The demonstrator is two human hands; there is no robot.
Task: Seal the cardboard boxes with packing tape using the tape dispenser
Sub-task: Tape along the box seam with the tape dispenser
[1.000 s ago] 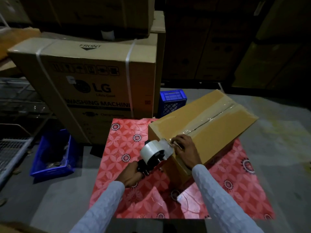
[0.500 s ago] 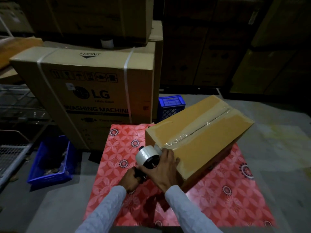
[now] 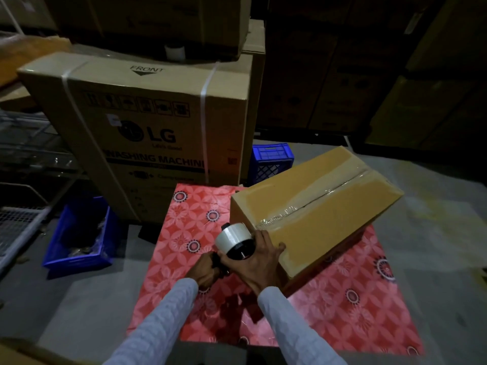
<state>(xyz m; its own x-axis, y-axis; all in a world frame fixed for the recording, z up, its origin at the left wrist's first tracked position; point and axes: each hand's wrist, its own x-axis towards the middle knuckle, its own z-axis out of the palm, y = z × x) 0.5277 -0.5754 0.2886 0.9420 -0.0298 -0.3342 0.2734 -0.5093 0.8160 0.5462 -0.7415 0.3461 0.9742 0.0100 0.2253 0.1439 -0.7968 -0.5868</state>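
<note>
Head view: left hand (image 3: 204, 270) grips the dispenser (image 3: 234, 242) handle, right hand (image 3: 259, 262) cups the roll against the box (image 3: 316, 222); a skewed pull could tear the tape crooked.

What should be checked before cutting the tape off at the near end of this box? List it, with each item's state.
1. Tape along the top seam of the cardboard box: ok, a glossy strip covers it, wrinkled near the near edge.
2. Tape carried down over the near end face: cannot tell, both hands hide it.
3. Left hand grips the handle of the tape dispenser: ok.
4. Right hand steadies dispenser and box: ok, fingers wrap over the roll side and reach the box corner.
5. Fingers clear of the cutting blade: cannot tell, the blade is hidden.
6. Box seated on the red patterned mat: ok.
</note>
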